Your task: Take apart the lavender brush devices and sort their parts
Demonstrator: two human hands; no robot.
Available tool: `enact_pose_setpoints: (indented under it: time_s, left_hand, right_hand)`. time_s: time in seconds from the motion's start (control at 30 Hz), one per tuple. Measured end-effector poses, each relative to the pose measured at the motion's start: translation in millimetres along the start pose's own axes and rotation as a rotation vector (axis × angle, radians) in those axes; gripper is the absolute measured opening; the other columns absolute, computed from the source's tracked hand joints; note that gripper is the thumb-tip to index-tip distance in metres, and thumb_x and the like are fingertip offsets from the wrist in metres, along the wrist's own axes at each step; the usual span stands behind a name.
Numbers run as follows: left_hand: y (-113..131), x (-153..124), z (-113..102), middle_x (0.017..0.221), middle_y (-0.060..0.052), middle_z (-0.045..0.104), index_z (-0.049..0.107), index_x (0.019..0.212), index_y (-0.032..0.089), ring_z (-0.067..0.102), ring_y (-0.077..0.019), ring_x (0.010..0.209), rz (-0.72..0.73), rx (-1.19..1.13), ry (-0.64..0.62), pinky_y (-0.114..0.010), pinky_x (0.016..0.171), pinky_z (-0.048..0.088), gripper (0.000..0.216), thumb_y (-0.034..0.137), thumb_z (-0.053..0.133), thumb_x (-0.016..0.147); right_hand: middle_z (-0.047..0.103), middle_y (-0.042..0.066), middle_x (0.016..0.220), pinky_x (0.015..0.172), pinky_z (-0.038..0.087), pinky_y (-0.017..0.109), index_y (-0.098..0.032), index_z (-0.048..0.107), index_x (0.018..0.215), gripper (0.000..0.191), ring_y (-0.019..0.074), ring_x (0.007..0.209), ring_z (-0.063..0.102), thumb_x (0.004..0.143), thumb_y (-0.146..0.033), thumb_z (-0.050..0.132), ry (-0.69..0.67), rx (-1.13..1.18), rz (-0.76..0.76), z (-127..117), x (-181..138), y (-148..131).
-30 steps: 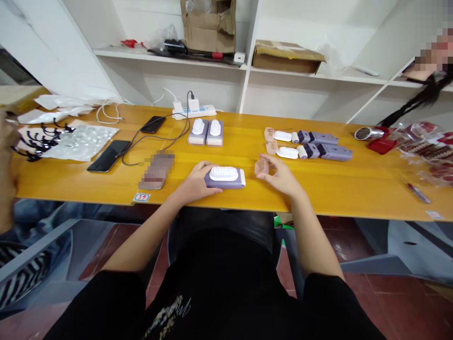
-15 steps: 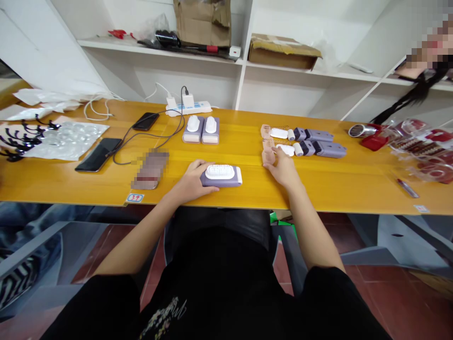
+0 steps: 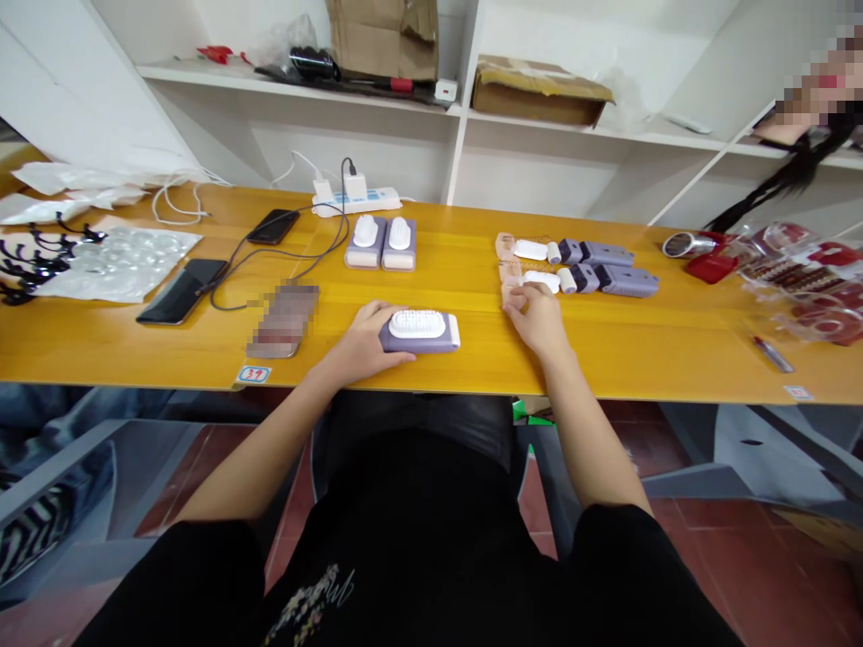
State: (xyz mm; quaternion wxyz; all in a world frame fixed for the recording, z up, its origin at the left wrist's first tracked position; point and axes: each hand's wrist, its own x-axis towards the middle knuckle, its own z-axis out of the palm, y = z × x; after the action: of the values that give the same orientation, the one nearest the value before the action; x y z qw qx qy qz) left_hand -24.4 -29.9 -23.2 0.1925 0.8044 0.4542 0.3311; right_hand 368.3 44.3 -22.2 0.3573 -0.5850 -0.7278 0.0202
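My left hand (image 3: 364, 346) is wrapped round one end of a purple case with a white bristle brush (image 3: 419, 325) on top, which lies flat on the table. My right hand (image 3: 540, 322) has thumb and forefinger closed on the edge of a translucent pink plastic piece (image 3: 511, 295), partly hidden by the fingers. Just beyond that hand is a white oval part (image 3: 541, 280). In line with it to the right come a small white cylinder (image 3: 567, 282), a dark purple block (image 3: 585, 278) and a purple case (image 3: 628, 279). A similar row lies behind.
Two purple cases with white brushes (image 3: 382, 244) stand at the back, near a power strip (image 3: 357, 201). Phones and a dark cable (image 3: 297, 275) lie to the left, beside bubble wrap (image 3: 135, 261). Hair accessories in clear packaging (image 3: 786, 270) sit at the right. White shelves rise behind.
My right thumb and forefinger have drawn closer together at the pink piece. My left hand keeps its hold on the brush case. The view has shifted slightly.
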Motion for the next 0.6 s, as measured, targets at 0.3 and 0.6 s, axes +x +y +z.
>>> enact_pose_setpoints:
  time_s: [0.3, 0.6]
  left_hand:
    - [3.2, -0.3, -0.9, 0.153, -0.015, 0.062, 0.059, 0.157, 0.025, 0.06, -0.039, 0.148, 0.007, -0.006, -0.005, -0.058, 0.131, 0.047, 0.086, 0.05, 0.096, 0.084]
    - [3.8, 0.3, 1.0, 0.143, -0.012, 0.066, 0.061, 0.149, 0.025, 0.064, -0.0368, 0.139, 0.018, -0.016, -0.007, -0.057, 0.125, 0.052, 0.081, 0.05, 0.098, 0.082]
  right_hand:
    - [0.076, 0.014, 0.146, 0.116, 0.059, 0.063, -0.026, 0.075, 0.143, 0.053, 0.0374, 0.137, 0.07, 0.098, -0.054, 0.08, -0.184, 0.321, -0.128, -28.0, -15.7, -70.6]
    - [0.071, 0.014, 0.158, 0.128, 0.049, 0.064, -0.028, 0.068, 0.156, 0.067, 0.0376, 0.148, 0.065, 0.094, -0.045, 0.09, -0.497, 0.365, -0.244, 1.5, -27.2, -122.4]
